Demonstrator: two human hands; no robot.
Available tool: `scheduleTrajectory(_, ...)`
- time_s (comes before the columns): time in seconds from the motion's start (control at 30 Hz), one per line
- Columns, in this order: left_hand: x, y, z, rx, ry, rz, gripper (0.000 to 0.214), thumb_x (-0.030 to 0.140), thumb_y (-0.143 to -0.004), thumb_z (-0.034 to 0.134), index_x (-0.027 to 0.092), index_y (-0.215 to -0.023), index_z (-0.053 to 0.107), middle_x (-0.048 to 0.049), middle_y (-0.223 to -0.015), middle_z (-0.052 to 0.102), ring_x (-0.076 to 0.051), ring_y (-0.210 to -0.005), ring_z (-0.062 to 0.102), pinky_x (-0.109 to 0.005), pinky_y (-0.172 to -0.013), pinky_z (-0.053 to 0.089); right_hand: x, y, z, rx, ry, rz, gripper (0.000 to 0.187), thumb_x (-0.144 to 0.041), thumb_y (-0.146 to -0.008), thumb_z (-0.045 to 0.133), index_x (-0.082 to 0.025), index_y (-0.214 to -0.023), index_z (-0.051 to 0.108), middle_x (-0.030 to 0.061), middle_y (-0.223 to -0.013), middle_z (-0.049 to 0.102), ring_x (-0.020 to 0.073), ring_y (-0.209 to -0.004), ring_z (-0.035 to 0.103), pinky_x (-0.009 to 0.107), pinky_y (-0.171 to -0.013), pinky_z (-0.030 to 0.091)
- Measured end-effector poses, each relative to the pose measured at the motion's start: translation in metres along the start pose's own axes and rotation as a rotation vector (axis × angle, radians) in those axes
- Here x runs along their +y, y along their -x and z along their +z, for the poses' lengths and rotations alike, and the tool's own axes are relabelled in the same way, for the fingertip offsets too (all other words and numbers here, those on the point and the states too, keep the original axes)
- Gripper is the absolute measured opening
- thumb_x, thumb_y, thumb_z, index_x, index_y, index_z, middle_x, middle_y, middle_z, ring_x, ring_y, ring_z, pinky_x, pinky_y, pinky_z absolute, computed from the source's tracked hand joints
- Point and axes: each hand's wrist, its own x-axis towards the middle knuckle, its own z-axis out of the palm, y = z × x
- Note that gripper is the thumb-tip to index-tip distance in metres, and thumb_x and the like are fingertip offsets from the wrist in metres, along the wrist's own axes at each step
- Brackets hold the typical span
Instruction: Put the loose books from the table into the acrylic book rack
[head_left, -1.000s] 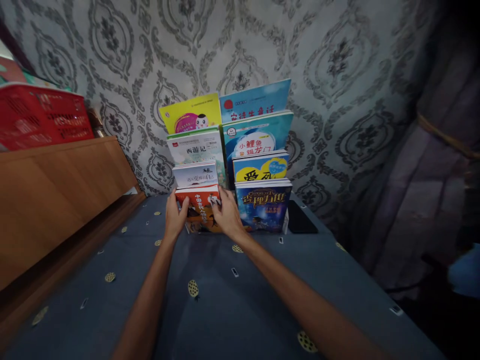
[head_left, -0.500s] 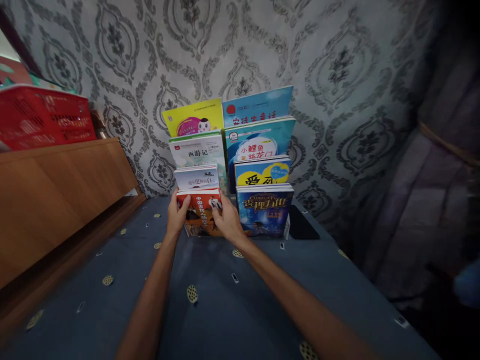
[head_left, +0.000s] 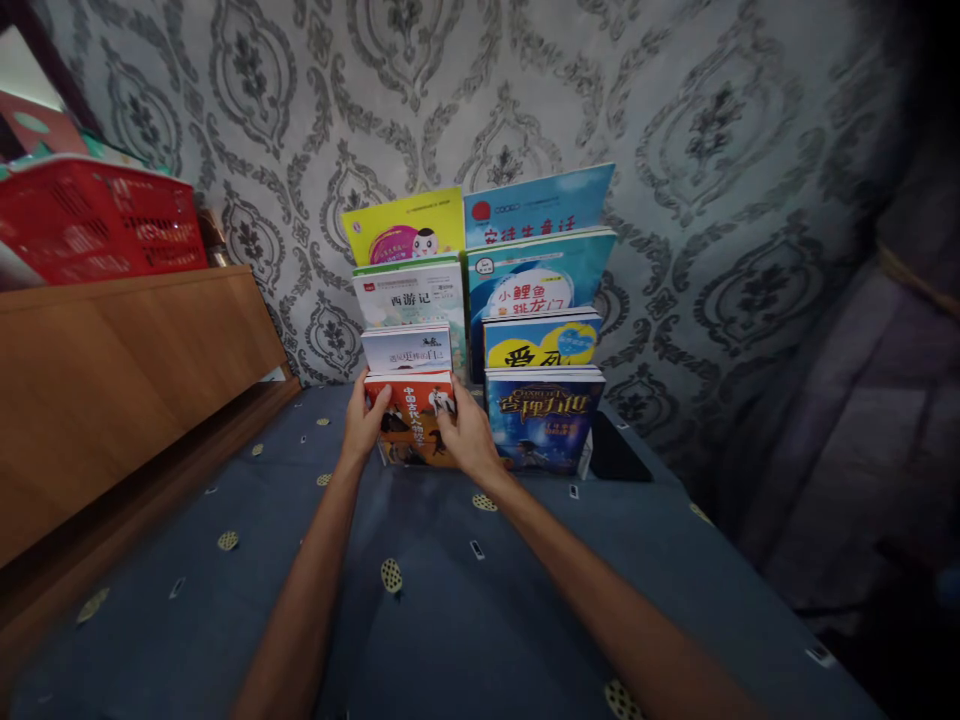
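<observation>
A red-covered book [head_left: 414,418] stands upright at the front left of a tiered stand of children's books against the wall. My left hand [head_left: 365,428] clasps its left edge, thumb on the cover. My right hand [head_left: 470,438] grips its right edge, fingers curled onto the cover. Beside it on the right stands a dark blue book [head_left: 541,418]. Behind rise a white book [head_left: 407,348], a yellow-and-blue book [head_left: 540,340], and taller rows up to a yellow book [head_left: 401,228] and a light blue book [head_left: 536,205].
The books stand on a blue patterned cloth [head_left: 450,600] covering the surface. A wooden cabinet [head_left: 112,370] runs along the left with a red basket [head_left: 97,220] on top. A dark flat phone-like object [head_left: 619,460] lies right of the stand. A curtain [head_left: 862,400] hangs at right.
Both hands stay on the red book, which has barely moved. The view has shifted slightly, so the stand sits a little to the right in the frame.
</observation>
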Motion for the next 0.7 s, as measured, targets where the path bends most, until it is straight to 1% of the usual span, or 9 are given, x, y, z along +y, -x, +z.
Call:
scheduleTrajectory(0.1, -0.007, 0.004, 0.001, 0.023, 0.044, 0.001, 0.065, 0.054, -0.087, 0.067, 0.020, -0.140, 0.052, -0.0122, -0.147, 0.054, -0.028, -0.141, 0.046, -0.043, -0.121, 0.033, 0.002, 0.002, -0.001, -0.014, 0.011, -0.002, 0.066, -0.020, -0.086, 0.048, -0.016, -0.152, 0.043, 0.0159, -0.141, 0.061, 0.0302, -0.130, 0.058, 0.051, -0.111, 0.046)
scheduleTrajectory(0.2, -0.019, 0.012, -0.001, 0.015, 0.039, 0.005, 0.061, 0.051, -0.089, 0.064, 0.020, -0.140, 0.051, -0.0127, -0.144, 0.056, -0.028, -0.138, 0.049, -0.044, -0.117, 0.039, 0.003, 0.004, -0.002, -0.026, 0.040, -0.012, 0.065, -0.022, -0.087, 0.047, -0.014, -0.151, 0.043, 0.0171, -0.142, 0.060, 0.0303, -0.132, 0.056, 0.051, -0.112, 0.044)
scheduleTrajectory(0.27, -0.026, 0.019, -0.003, 0.010, -0.033, -0.002, 0.052, 0.047, -0.091, 0.062, 0.020, -0.135, 0.055, -0.0123, -0.137, 0.060, -0.028, -0.130, 0.054, -0.044, -0.112, 0.044, 0.004, 0.005, -0.003, -0.040, 0.061, -0.013, 0.064, -0.023, -0.087, 0.047, -0.013, -0.150, 0.044, 0.0185, -0.143, 0.059, 0.0307, -0.132, 0.056, 0.050, -0.112, 0.043)
scheduleTrajectory(0.37, -0.034, 0.029, -0.005, 0.057, -0.206, -0.016, 0.038, 0.038, -0.093, 0.058, 0.019, -0.126, 0.061, -0.0121, -0.123, 0.063, -0.027, -0.120, 0.057, -0.044, -0.106, 0.046, 0.005, 0.009, -0.003, -0.063, 0.097, 0.008, 0.062, -0.023, -0.087, 0.047, -0.011, -0.147, 0.046, 0.0194, -0.138, 0.062, 0.0308, -0.127, 0.059, 0.049, -0.109, 0.046)
scheduleTrajectory(0.47, -0.036, 0.036, -0.005, 0.096, -0.323, 0.004, 0.033, 0.032, -0.094, 0.055, 0.018, -0.123, 0.063, -0.0110, -0.114, 0.062, -0.026, -0.114, 0.057, -0.043, -0.104, 0.046, 0.005, 0.015, -0.002, -0.057, 0.155, -0.001, 0.061, -0.022, -0.087, 0.046, -0.011, -0.147, 0.045, 0.0188, -0.134, 0.063, 0.0305, -0.124, 0.060, 0.049, -0.107, 0.047)
scheduleTrajectory(0.6, -0.035, 0.041, -0.006, 0.089, -0.378, 0.031, 0.031, 0.029, -0.095, 0.052, 0.019, -0.121, 0.065, -0.0098, -0.109, 0.060, -0.025, -0.112, 0.057, -0.042, -0.103, 0.045, 0.005, 0.024, -0.002, -0.027, 0.242, -0.050, 0.061, -0.023, -0.087, 0.049, -0.013, -0.147, 0.045, 0.0176, -0.136, 0.059, 0.0303, -0.128, 0.055, 0.050, -0.110, 0.044)
scheduleTrajectory(0.7, -0.036, 0.044, -0.009, 0.077, -0.393, 0.026, 0.034, 0.028, -0.096, 0.051, 0.021, -0.126, 0.064, -0.0089, -0.108, 0.060, -0.025, -0.111, 0.056, -0.041, -0.103, 0.044, 0.006, 0.032, -0.002, -0.028, 0.310, 0.005, 0.055, -0.027, -0.086, 0.050, -0.013, -0.139, 0.051, 0.0185, -0.126, 0.062, 0.0315, -0.117, 0.060, 0.050, -0.101, 0.049)
